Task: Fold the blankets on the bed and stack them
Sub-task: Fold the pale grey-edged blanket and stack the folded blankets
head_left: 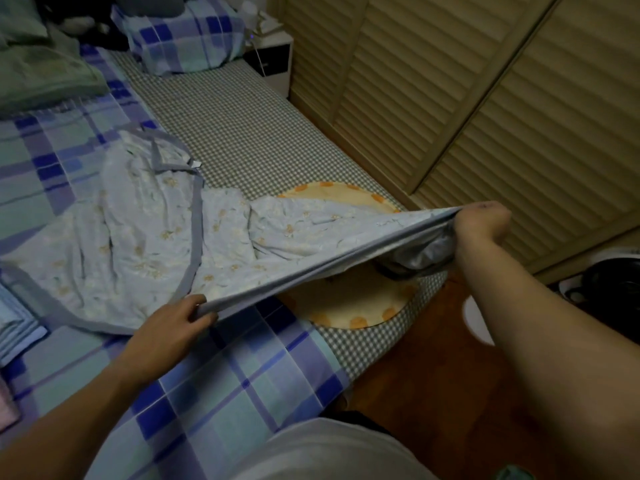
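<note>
A pale blue blanket [145, 237] with small cream flowers and a grey-blue border lies crumpled on the bed. Its near edge is pulled taut between my hands. My left hand [173, 323] pinches that edge low over the plaid sheet. My right hand [481, 226] grips the other end, raised above the bed's right side, with bunched fabric hanging under it. A folded light blue blanket [17, 323] sits at the left edge. A green blanket [45, 71] lies rumpled at the far left.
The bed has a blue plaid sheet [221, 386] and a green checked sheet [242, 129]. A round orange-dotted cushion [349, 299] lies under the blanket. A plaid pillow [183, 39] sits at the head. Louvred wardrobe doors [485, 98] stand to the right, beside a wooden floor [433, 375].
</note>
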